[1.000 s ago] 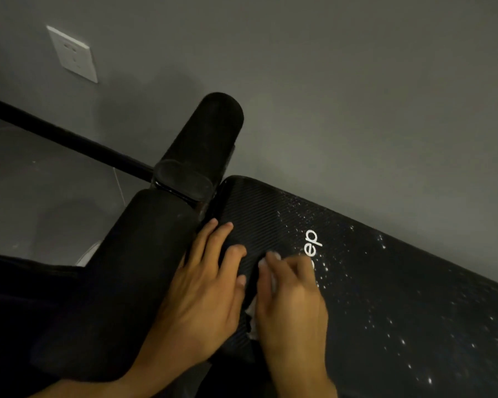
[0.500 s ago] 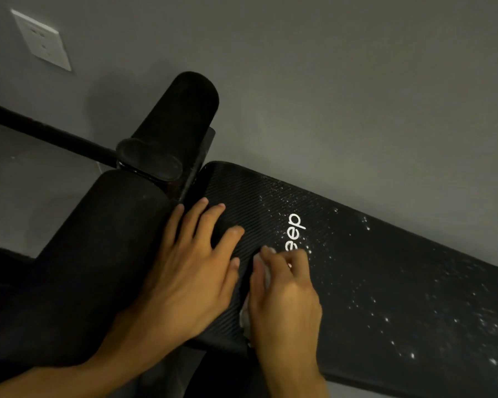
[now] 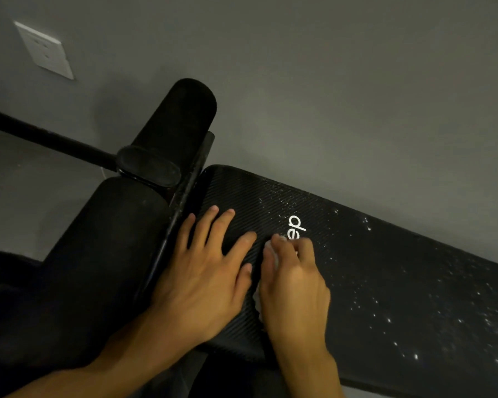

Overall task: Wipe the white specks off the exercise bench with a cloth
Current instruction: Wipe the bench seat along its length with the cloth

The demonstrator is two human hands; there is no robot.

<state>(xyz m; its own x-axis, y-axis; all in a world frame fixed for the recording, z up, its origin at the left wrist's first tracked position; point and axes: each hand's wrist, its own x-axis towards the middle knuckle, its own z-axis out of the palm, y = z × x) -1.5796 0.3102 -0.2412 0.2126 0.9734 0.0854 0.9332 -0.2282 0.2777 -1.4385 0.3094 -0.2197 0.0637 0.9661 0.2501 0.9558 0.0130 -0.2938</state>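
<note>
Both hands are down on the exercise bench (image 3: 385,282), at the end of the black ribbed pad closest to the foam rollers. The left hand (image 3: 204,271) lies flat, palm down, fingers straight and spread out, holding nothing and just resting on the pad right beside the metal post.

The right hand (image 3: 293,285) sits just to the right of it, nearly touching. Its fingers are bent over a small white cloth (image 3: 276,255) that's bunched up underneath and pressed onto the pad. You only see bits of the cloth: a sliver between thumb and index finger, and another scrap poking out by the heel of the palm. The rest is hidden under the hand.

The fingertips of that hand cover part of the white logo (image 3: 296,225), so only "de" is readable. The white specks (image 3: 414,356) are scattered all over the pad to the right of the right hand, thickest toward the far right edge, with a finer dusting around the logo. The patch under and around the left hand looks pretty clean.

There are 2 black foam rollers (image 3: 181,116), 1 up against the grey wall (image 3: 357,96) and 1 lower left. A white wall socket (image 3: 45,50) is at the upper left.
</note>
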